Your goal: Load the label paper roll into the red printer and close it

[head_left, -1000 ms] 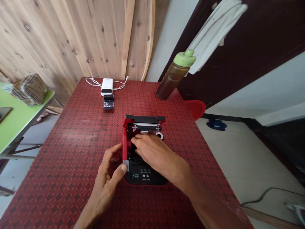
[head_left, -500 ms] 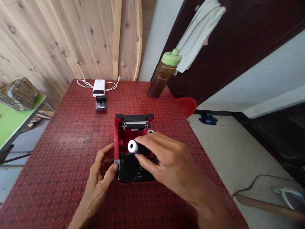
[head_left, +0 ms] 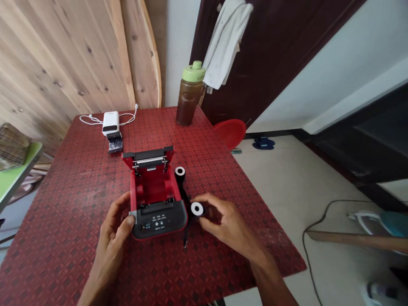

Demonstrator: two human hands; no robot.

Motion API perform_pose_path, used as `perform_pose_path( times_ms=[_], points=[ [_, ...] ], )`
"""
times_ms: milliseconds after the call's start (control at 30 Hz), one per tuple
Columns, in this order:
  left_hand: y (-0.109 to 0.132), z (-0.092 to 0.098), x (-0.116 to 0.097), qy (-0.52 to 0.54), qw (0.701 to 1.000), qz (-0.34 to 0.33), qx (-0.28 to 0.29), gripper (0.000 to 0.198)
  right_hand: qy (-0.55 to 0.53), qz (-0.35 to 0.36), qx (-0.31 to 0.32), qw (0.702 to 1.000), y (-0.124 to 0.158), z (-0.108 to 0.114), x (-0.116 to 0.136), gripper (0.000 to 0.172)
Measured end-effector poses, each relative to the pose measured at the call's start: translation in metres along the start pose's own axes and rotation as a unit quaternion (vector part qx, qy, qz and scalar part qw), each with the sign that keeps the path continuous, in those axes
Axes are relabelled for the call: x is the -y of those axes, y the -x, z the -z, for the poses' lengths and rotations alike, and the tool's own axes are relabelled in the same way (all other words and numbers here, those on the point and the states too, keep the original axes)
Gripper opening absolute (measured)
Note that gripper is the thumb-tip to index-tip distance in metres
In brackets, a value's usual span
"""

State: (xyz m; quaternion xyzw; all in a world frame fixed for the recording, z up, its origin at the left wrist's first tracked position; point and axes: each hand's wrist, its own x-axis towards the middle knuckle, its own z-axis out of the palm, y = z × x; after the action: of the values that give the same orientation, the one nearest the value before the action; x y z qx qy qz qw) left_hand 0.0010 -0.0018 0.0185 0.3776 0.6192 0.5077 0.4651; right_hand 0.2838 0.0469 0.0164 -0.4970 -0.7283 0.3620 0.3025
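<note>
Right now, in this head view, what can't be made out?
- Black roll in the right hand: only its white-cored end shows; the grip covers the rest.
- Button labels on the red printer: too small to read.
- The printer's left side: hidden behind the left hand.
- Checked item on the green table: cut off by the left edge.

Roll (head_left: 196, 208) right of printer (head_left: 153, 189) — bottle (head_left: 188, 100) behind.

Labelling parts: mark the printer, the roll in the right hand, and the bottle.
printer (head_left: 153, 187): head view, red open bay.
roll (head_left: 194, 208): head view, white end face.
bottle (head_left: 188, 100): head view, brown body.
</note>
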Motion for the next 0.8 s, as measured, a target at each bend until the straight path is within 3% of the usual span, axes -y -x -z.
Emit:
perform_pose_path(
  times_ms=[200, 367, 533, 600, 733, 800],
  points=[
    [-0.002, 0.002, 0.004, -0.011, 1.0, -0.01, -0.007, 0.057, 0.002, 0.0, 0.029, 1.0, -0.003, -0.019, -0.006, 0.036],
    [-0.002, 0.002, 0.007, -0.007, 1.0, -0.005, -0.001, 0.061, -0.02, -0.04, 0.057, 0.997, 0.005, 0.008, -0.009, 0.047],
    [0.004, -0.007, -0.006, 0.016, 1.0, 0.02, -0.018, 0.06, 0.002, -0.037, -0.019, 0.999, -0.019, 0.032, -0.018, 0.02],
    [0.006, -0.009, -0.01, 0.014, 1.0, 0.018, -0.017, 0.06, 0.005, -0.028, -0.049, 0.998, -0.042, 0.024, -0.026, 0.02],
    [0.004, -0.008, -0.008, 0.023, 1.0, 0.013, -0.007, 0.057, -0.007, -0.008, -0.048, 0.999, -0.088, -0.008, -0.038, 0.042],
    [0.003, -0.005, -0.005, 0.025, 1.0, 0.008, 0.007, 0.057, -0.017, 0.005, -0.048, 0.999, -0.101, -0.022, -0.041, 0.036]
  ],
)
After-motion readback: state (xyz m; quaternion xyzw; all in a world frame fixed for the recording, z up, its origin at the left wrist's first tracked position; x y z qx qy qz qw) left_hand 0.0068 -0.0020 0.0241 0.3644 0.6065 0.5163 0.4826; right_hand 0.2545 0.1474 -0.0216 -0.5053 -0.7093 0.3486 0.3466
